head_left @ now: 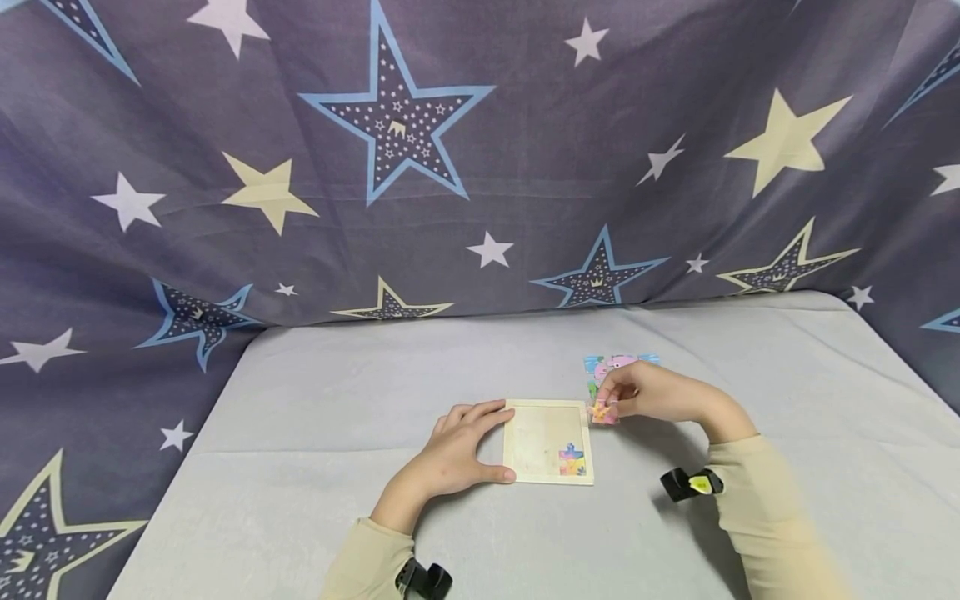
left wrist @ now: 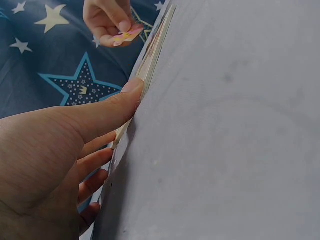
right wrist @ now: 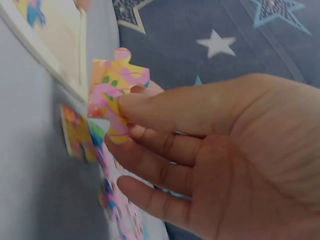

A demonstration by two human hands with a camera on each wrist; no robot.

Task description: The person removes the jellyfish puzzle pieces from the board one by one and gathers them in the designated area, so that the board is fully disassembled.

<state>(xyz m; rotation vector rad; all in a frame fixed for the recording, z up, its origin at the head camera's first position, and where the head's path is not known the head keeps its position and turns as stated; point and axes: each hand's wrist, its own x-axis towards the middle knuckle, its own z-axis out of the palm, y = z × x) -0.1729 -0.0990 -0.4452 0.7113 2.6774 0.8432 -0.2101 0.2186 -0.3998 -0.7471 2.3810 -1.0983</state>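
My right hand (head_left: 648, 393) pinches a pink and yellow jigsaw puzzle piece (right wrist: 117, 85) between thumb and fingers, just off the right edge of a square pale wooden puzzle tray (head_left: 549, 403). Inside the tray's lower right corner lies a blue, pink and yellow puzzle section (head_left: 572, 460). My left hand (head_left: 453, 450) rests against the tray's left side, thumb near the lower corner and fingers spread toward the upper one. In the left wrist view its thumb (left wrist: 112, 110) touches the tray's edge.
Behind the right hand lie colourful puzzle pieces (head_left: 600, 367), partly hidden by it. A loose orange piece (right wrist: 79, 134) is on the table close to them. Grey cloth covers the table (head_left: 337, 392), and a star-patterned curtain (head_left: 480, 167) hangs along its back.
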